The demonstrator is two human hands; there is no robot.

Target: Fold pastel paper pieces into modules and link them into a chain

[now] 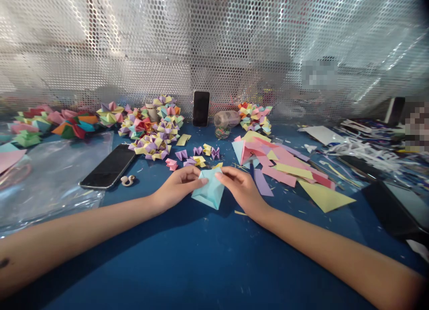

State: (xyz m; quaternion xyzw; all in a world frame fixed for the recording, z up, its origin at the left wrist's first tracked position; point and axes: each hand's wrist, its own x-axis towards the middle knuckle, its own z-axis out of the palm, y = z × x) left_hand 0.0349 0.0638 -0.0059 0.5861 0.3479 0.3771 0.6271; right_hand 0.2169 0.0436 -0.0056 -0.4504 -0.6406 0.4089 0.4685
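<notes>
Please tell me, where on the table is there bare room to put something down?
The widest bare patch of the blue table lies between the forearms, nearer than the light blue paper. A smaller, scrap-dotted one lies between the left hand and the flat phone. Crowded: back left, with folded paper pieces; right, with coloured sheets and white strips.

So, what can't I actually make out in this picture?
In the head view:
Light-blue paper, underside: hidden by its upper face.
Left hand and right hand, some fingertips: hidden by that paper.
Left forearm, elbow end: cut off by left edge.
Upper pixelated patch, whatever it covers: blurred out.
</notes>
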